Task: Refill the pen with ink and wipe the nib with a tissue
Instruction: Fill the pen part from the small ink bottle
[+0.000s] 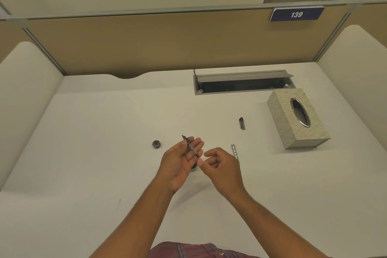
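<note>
My left hand (181,159) holds the pen's inner part (191,146), a thin dark piece with its nib pointing up and away and a red end toward me. My right hand (219,165) pinches that red end with its fingertips. Under my left hand the ink bottle (193,168) is mostly hidden. Its round dark lid (156,144) lies on the desk to the left. The pen's silver barrel (235,151) lies just right of my right hand. The dark pen cap (242,123) lies farther back. A patterned tissue box (297,119) stands at the right.
The white desk (104,153) is walled in by tan partitions at the back and white side panels. An open cable tray (243,82) is set in the desk behind the tissue box.
</note>
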